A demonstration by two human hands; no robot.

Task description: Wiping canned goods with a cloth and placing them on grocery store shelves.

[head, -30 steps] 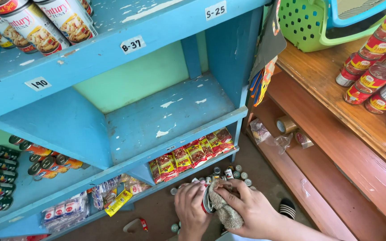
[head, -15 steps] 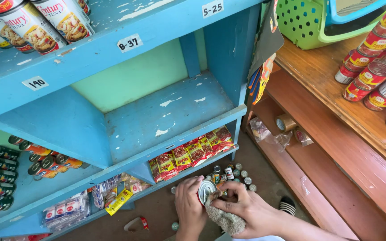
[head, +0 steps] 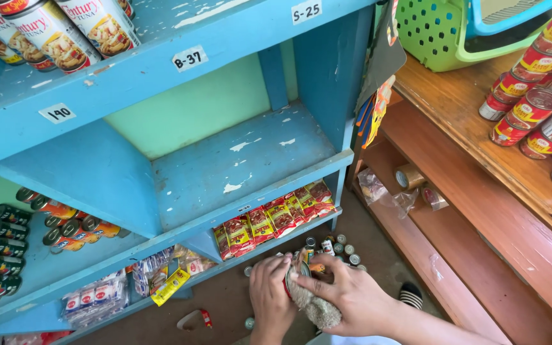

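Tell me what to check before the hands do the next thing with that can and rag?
1. Left hand grips the can: ok, its fingers wrap one side.
2. Right hand holds the rag against the can: ok.
3. Can already clean: cannot tell, the hands and rag hide most of it.
4. Space on the blue shelf above: ok, that board is bare.
5. Small cans on the floor out of the way: not ok, they stand right behind the hands.

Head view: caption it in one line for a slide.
Left hand holds a can while the right hand presses a cloth on it, below blue shelves.
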